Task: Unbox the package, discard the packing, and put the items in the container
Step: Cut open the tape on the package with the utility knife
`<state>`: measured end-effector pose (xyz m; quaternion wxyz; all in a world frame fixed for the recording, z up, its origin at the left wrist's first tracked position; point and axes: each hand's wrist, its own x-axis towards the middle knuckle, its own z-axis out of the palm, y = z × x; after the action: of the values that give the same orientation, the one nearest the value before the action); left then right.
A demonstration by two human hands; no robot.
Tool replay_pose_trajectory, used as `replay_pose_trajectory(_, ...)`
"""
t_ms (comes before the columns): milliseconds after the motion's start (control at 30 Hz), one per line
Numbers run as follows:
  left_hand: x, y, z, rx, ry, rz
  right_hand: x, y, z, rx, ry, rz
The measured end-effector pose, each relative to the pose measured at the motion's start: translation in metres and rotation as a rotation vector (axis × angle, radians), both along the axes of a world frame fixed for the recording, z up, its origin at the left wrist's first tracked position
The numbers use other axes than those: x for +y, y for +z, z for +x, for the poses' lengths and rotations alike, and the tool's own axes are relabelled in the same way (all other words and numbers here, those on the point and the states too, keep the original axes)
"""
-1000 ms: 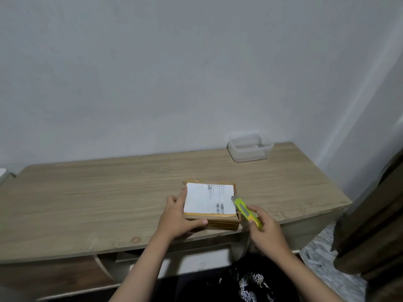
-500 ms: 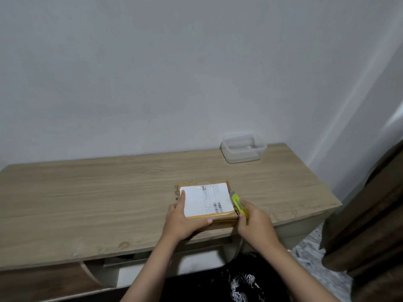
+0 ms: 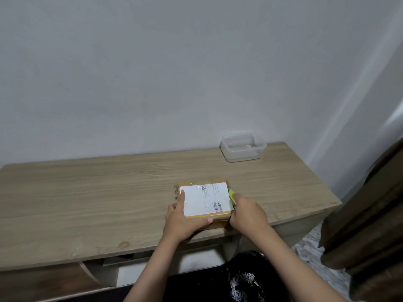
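A small brown cardboard package [image 3: 209, 199] with a white shipping label lies flat near the front edge of the wooden table [image 3: 109, 192]. My left hand [image 3: 183, 219] grips its near left corner, thumb along the front edge and forefinger on the label. My right hand [image 3: 247, 214] holds a yellow-green utility knife [image 3: 232, 196] pressed against the package's right side. The blade is hidden between hand and box. An open clear plastic container [image 3: 243, 147] stands at the back right of the table by the wall.
A white wall rises behind the table. A dark brown curtain [image 3: 370, 225] hangs at the right, past the table's end. A speckled floor [image 3: 309, 245] shows below it. Under the tabletop are a drawer front and a shelf.
My right hand has brought the knife from beside the package's near right corner up against its right side. My left hand stays on the package. The camera has shifted slightly.
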<state>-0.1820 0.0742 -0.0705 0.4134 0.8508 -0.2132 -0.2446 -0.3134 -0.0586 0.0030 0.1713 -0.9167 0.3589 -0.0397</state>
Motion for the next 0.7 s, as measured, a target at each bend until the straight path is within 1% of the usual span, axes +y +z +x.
replay_pose_trajectory(300,-0.001,0.002,-0.001,-0.012,0.004,0.036,-0.011,0.021,-0.003,0.009,0.027,0.1)
replay_pose_trajectory(533,0.0,0.004,-0.002,-0.001,0.007,0.045,-0.004,0.023,-0.003,0.1,0.054,0.065)
replay_pose_trajectory(700,0.0,0.004,-0.003,0.002,0.007,0.05,0.002,0.026,-0.004,0.128,0.086,0.03)
